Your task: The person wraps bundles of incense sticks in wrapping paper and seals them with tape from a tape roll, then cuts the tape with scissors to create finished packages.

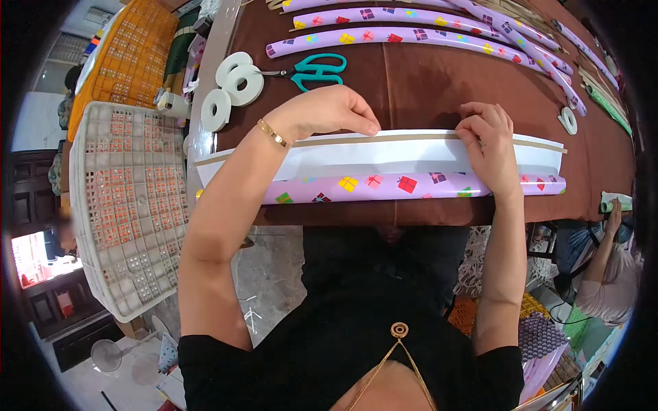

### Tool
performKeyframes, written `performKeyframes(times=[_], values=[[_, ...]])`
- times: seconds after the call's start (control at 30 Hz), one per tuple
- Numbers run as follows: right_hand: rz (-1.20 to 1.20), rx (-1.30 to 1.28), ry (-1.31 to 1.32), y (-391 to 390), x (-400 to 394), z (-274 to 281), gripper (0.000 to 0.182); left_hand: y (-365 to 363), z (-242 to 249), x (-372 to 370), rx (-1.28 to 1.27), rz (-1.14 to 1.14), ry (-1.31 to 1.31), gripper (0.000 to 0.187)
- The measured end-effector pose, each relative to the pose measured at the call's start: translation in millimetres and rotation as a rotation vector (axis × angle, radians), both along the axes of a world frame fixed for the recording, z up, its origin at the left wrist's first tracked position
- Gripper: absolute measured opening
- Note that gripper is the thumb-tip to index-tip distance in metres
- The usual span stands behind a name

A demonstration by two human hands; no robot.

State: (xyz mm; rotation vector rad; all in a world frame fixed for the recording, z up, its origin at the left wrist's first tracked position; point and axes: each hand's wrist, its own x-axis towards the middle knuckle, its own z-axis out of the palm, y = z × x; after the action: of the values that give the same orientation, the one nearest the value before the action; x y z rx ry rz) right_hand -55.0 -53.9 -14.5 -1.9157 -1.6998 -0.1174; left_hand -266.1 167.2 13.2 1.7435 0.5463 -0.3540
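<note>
A sheet of purple gift-patterned wrapping paper (439, 183), partly rolled, lies across the table's near edge with its white underside up. Along its far edge runs a thin tan strip (404, 137). My left hand (336, 113) has its fingers pressed together at that edge, near the middle. Further right, my right hand (486, 140) is bent over the same edge, fingertips on the strip and white paper. Teal-handled scissors (319, 68) lie beyond my left hand, beside several white tape rolls (245, 85).
Several finished-looking purple rolls (397, 34) lie at the back of the brown-covered table (329, 216). One more tape roll (567, 120) is at the right. A white plastic crate (130, 205) and an orange one (130, 55) stand left. Another person (610, 274) works at far right.
</note>
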Motion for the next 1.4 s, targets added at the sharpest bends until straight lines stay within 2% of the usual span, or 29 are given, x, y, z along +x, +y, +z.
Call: performKeyframes(times=[0.23,0.37,0.6,0.7,0.9,0.97,1.03,1.1,1.17,1.2,1.27,1.4], values=[[0.009,-0.007,0.009,0,2,-1,0.005,9,0,-16,-0.110,0.064,-0.043,0.027],[0.002,-0.001,-0.015,1,-1,2,0.005,8,5,-7,-0.099,0.080,0.035,0.025],[-0.007,-0.003,-0.010,0,-1,0,0.004,12,-7,-15,0.087,-0.015,-0.009,0.023],[-0.005,-0.011,-0.027,0,0,1,0.004,15,-2,-30,0.077,-0.003,-0.016,0.023],[-0.009,-0.027,-0.032,0,-1,3,0.005,33,14,-71,0.230,-0.107,-0.016,0.025],[-0.004,0.015,-0.056,-1,3,-2,0.008,32,11,-88,0.247,0.064,-0.103,0.029],[0.011,0.042,-0.057,-2,6,-4,0.014,6,7,-92,0.490,0.374,-0.249,0.027],[-0.010,0.054,-0.077,-2,8,-12,0.021,-42,19,-83,0.947,0.314,-0.317,0.032],[-0.023,0.020,-0.092,-4,9,-17,0.026,-77,12,-82,1.084,0.058,-0.448,0.042],[-0.071,-0.018,-0.088,-4,8,-21,0.027,-89,6,-80,1.067,0.036,-0.486,0.042],[-0.167,-0.076,-0.116,-3,5,-21,0.037,-106,-9,-78,1.111,-0.089,-0.401,0.055],[-0.320,-0.179,-0.114,-3,10,-22,0.052,-110,-28,-82,1.201,-0.112,-0.350,0.061]])
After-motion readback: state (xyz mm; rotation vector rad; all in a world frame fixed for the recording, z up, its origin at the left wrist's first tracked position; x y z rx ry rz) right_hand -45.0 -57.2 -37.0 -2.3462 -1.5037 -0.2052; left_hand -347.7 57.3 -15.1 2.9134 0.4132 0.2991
